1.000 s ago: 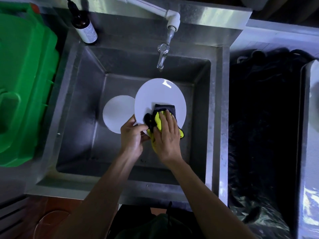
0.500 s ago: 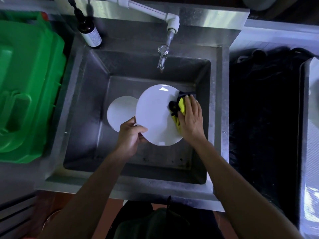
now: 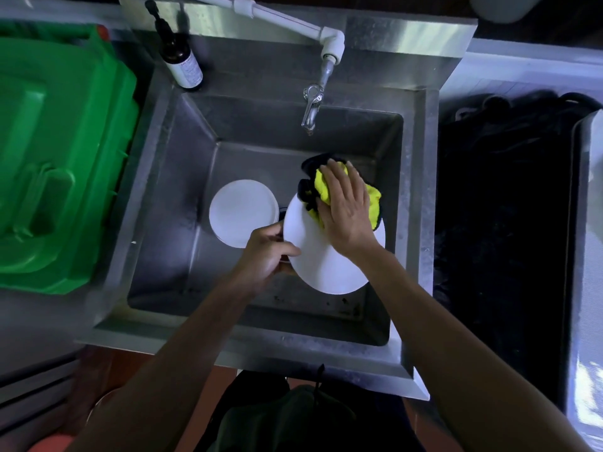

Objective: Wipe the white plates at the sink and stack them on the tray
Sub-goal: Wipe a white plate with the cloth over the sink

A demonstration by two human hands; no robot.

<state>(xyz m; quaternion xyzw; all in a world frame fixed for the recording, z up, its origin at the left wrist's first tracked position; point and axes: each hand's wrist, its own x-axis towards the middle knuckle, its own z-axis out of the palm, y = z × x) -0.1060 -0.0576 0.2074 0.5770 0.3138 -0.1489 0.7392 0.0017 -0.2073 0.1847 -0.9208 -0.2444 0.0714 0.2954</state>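
Over the sink [image 3: 421, 197], right hand [image 3: 346, 213] presses cloth [image 3: 373, 200] onto plate [image 3: 321, 265].

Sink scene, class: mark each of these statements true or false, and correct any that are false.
1. The left hand grips the edge of the white plate. True.
2. The right hand presses a red sponge on the plate. False: it presses a yellow and black cloth.
3. Water streams from the tap. False: no water shows.
4. A second plate lies in the sink, left of the held one. True.
5. The dark bottle stands on the sink's right side. False: it stands at the back left corner.
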